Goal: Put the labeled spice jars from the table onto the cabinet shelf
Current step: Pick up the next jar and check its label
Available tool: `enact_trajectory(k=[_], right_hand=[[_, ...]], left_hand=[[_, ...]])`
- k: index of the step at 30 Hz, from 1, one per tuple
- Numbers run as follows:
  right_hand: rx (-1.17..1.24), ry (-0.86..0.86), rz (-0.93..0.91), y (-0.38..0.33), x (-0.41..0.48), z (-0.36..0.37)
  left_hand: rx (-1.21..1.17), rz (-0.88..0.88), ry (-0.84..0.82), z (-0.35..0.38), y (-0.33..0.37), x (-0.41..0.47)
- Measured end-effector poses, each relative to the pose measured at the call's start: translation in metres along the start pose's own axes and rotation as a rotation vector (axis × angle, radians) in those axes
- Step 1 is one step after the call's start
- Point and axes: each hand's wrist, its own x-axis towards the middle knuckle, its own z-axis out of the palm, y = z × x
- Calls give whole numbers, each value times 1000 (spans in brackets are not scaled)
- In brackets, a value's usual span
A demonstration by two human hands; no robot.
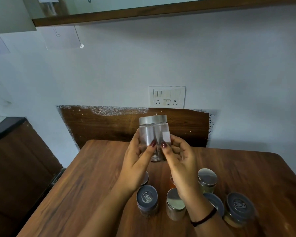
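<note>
Above a wooden table (85,177), the left hand (137,161) and right hand (178,158) together lift a clear jar (152,134), fingers curled around its sides, thumbs pressed on the front. More jars (207,180) stand below the wrists.

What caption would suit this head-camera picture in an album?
Both hands, left hand and right hand, lift a clear labeled jar above the wooden table, other jars waiting below.

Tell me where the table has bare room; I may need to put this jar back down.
Bare patches: the table's left half, and the far right corner past the jars. Crowded: the near middle, under both hands.
</note>
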Motion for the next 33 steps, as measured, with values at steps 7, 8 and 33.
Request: enact_trajectory(k=[7,8,33], right_hand=[[-25,1,-17,-8,2,-15],[-31,4,2,-8,2,-18],[158,-209,216,-20,6,-30]], left_hand=[[-65,-30,74,6,1,5],[-65,-30,70,7,0,5],[-221,-169,-180,19,3,11]])
